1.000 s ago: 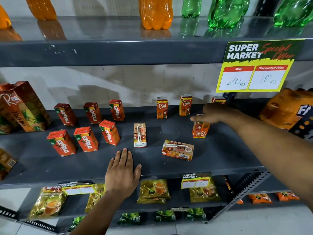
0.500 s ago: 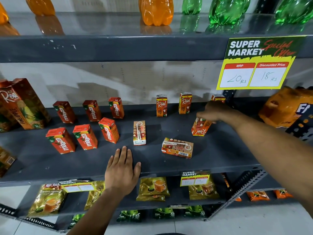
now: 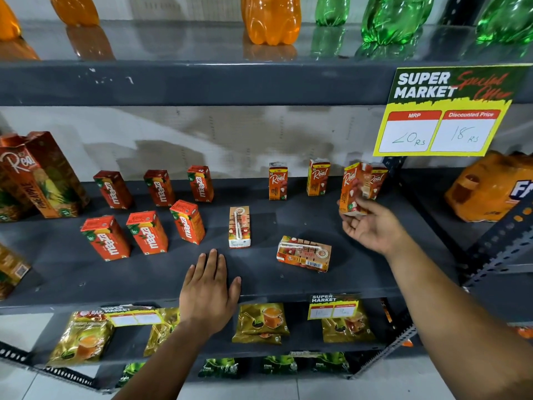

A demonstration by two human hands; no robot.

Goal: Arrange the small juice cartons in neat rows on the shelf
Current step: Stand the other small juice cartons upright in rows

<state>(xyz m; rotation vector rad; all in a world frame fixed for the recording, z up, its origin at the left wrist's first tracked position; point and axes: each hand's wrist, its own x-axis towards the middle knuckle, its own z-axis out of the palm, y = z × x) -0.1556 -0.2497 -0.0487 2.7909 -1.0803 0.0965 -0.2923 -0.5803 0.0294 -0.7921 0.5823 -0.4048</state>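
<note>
Since a second ago, the right hand point(image 3: 367, 223) has turned palm-up and lifted a small Real carton point(image 3: 352, 187) clear of the grey shelf point(image 3: 86, 272), where before it reached palm-down over that carton near the back right. Going left to right: a tall Real pineapple carton point(image 3: 43, 174) stands at the far left; beside it six red Maaza cartons stand upright in two rows of three, a back row point(image 3: 157, 187) and a front row point(image 3: 147, 236). Near the shelf's front edge, the left hand point(image 3: 209, 293) lies flat, palm down, fingers together and thumb spread. Just behind it, one small carton point(image 3: 240, 226) lies on its back with its straw showing. Further right, another fallen carton point(image 3: 304, 253) lies on its side at an angle (barcode facing forward). Along the back, three small Real cartons stand upright: one point(image 3: 278, 181), a second point(image 3: 318, 176), and a third point(image 3: 377, 178) partly hidden behind the lifted carton. The right hand pinches that lifted carton at its lower end, tilted slightly. A yellow price sign point(image 3: 441, 116) hangs above.
</note>
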